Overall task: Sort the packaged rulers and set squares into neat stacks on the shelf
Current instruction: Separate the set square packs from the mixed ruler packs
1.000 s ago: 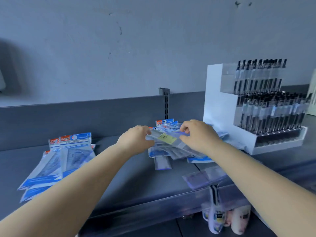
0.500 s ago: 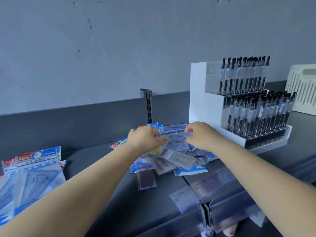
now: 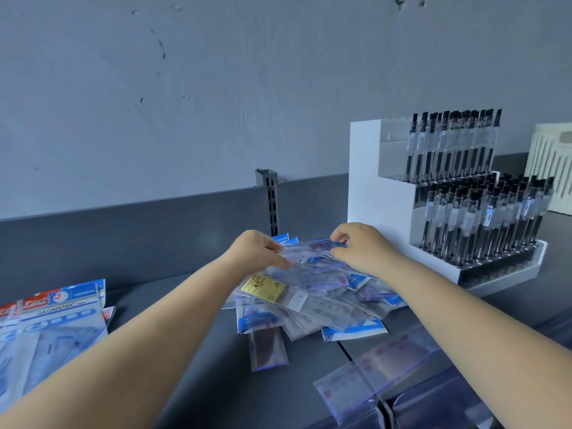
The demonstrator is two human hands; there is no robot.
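Note:
A loose heap of clear packaged rulers and set squares [image 3: 312, 308] lies on the dark grey shelf [image 3: 192, 360], mid-frame. One ruler pack with a yellow label [image 3: 264, 287] lies on top of it. My left hand [image 3: 255, 250] pinches the left end of a clear pack [image 3: 309, 252] at the heap's back. My right hand [image 3: 360, 247] pinches the same pack's right end with curled fingers. A separate stack of blue "Geometric" set-square packs [image 3: 52, 329] sits at the left edge.
A white tiered display of black pens [image 3: 458, 209] stands right of the heap, close to my right hand. A cream slotted basket [image 3: 554, 168] is behind it. Clear price-tag holders [image 3: 371, 376] jut from the shelf's front edge. A slotted upright [image 3: 268, 199] rises from the back panel.
Both hands have reached further back over the heap and taken hold of a clear pack there. The yellow-labelled ruler pack they held a second ago lies on the heap.

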